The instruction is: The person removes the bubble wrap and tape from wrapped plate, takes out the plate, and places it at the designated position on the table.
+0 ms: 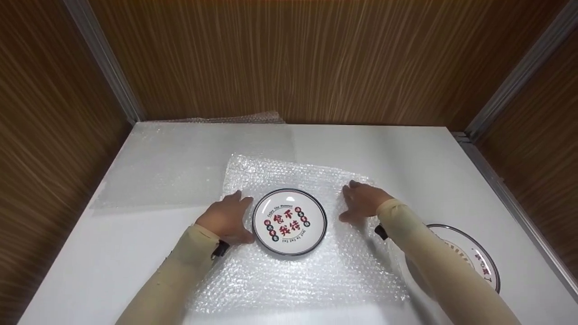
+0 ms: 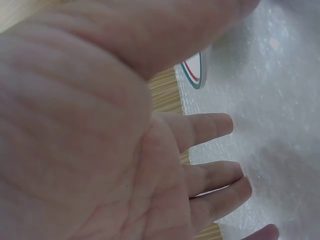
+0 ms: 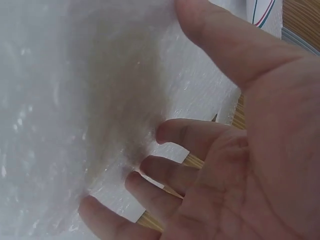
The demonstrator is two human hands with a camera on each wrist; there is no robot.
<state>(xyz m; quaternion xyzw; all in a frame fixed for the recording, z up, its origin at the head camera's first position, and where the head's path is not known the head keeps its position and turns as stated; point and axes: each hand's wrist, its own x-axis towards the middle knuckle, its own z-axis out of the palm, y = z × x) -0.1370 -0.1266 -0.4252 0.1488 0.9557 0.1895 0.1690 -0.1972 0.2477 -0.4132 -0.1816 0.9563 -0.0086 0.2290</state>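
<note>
A round white plate (image 1: 289, 241) with a dark rim and red and black lettering lies face up on a sheet of bubble wrap (image 1: 280, 284). Just left of the plate is my left hand (image 1: 228, 219), its thumb close by the rim. In the left wrist view its fingers (image 2: 210, 127) are extended over the wrap and the palm holds nothing. To the plate's right, apart from it, my right hand (image 1: 366, 201) is over the wrap's right side. Its fingers (image 3: 185, 137) are slightly bent, with the tips at the wrap and nothing gripped.
A second white plate (image 1: 490, 271) is at the right, partly hidden under the right forearm. More bubble wrap (image 1: 180, 167) lies flat at the back left of the white table (image 1: 397, 149). Wood-grain panels (image 1: 289, 58) enclose the table at the back and both sides.
</note>
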